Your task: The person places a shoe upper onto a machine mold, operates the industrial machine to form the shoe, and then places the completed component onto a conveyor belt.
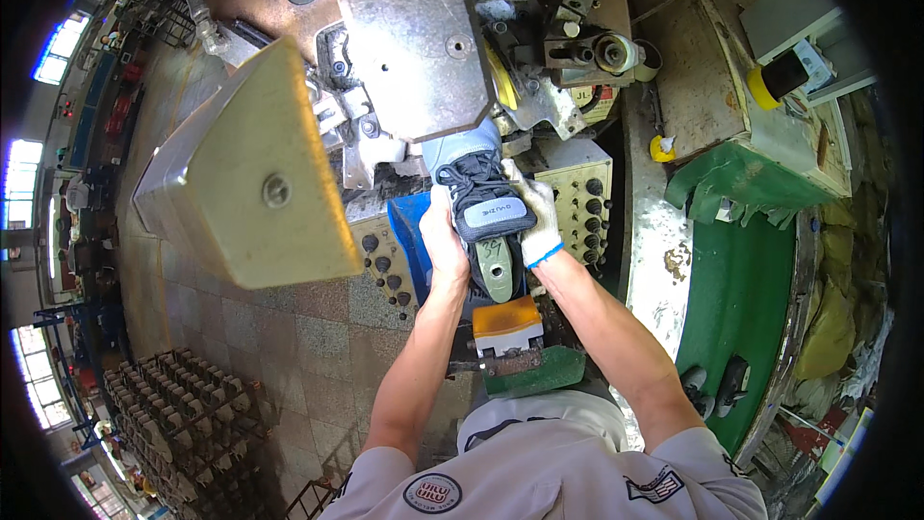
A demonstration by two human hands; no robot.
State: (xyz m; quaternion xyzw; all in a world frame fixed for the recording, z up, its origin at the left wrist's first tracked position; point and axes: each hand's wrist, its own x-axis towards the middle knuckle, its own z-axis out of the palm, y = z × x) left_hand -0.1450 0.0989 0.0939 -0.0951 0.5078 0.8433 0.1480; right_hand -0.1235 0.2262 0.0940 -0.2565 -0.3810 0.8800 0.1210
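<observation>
Dark grey shoe [466, 181] on green last [495, 279] | near side of plate [419, 58], toe at its edge | left hand [445, 239] and gloved right hand [541, 212] clamped on shoe's flanks | I judge shoe soft, last stiff, weight modest, grip sure; I'd hold both sides, clear of plate

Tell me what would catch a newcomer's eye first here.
Probably the dark shoe at the centre, held between the left hand and gloved right hand. Next, the big cream machine block looming at left. Then the shiny metal plate just above the shoe in the picture.
</observation>
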